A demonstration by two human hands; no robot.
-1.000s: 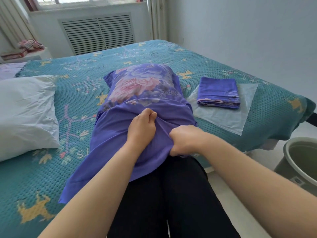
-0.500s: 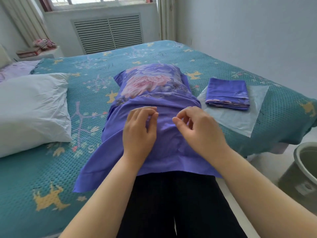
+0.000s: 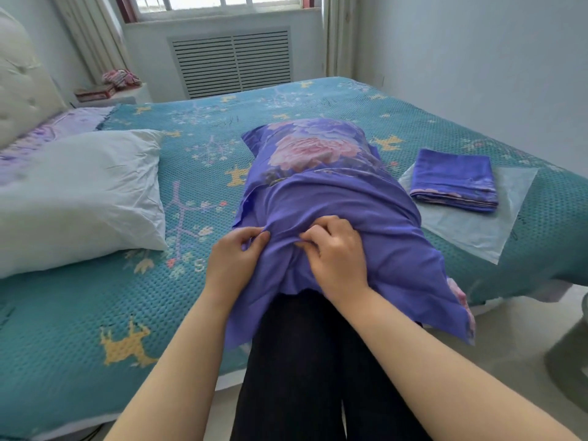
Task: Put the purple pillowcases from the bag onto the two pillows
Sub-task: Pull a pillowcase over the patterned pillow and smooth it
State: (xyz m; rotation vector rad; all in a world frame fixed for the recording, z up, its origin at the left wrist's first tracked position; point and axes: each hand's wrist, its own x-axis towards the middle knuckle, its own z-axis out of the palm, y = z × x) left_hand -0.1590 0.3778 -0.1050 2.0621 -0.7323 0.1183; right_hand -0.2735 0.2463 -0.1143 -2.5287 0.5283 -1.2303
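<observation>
From my feed I see the left hand [image 3: 234, 261] pinching a fold of the purple pillowcase [image 3: 343, 214] between thumb and curled fingers, just beside the right hand [image 3: 334, 249], whose bent fingers bunch the same cloth into a ridge between the two. That pillowcase, printed with a large pink peony at its far end, covers a pillow lying lengthwise on the teal bedspread [image 3: 95, 307]; its open end hangs loose off the near edge of the bed and drapes over the person's dark trousers [image 3: 305, 370]. I cannot see the pillow itself (the cloth hides all of it).

The second pillow [image 3: 79, 195], bare and white, lies on the bedspread to the left, well apart from the hands. To the right, a folded purple pillowcase [image 3: 455, 183] rests on a flat clear plastic bag [image 3: 477, 230], near the covered pillow but not touching it.

A cream tufted headboard [image 3: 22, 84] stands at far left, and a slatted radiator cover [image 3: 232, 62] sits under the window. Part of a grey-green bucket [image 3: 569, 354] shows on the floor at the right edge.
</observation>
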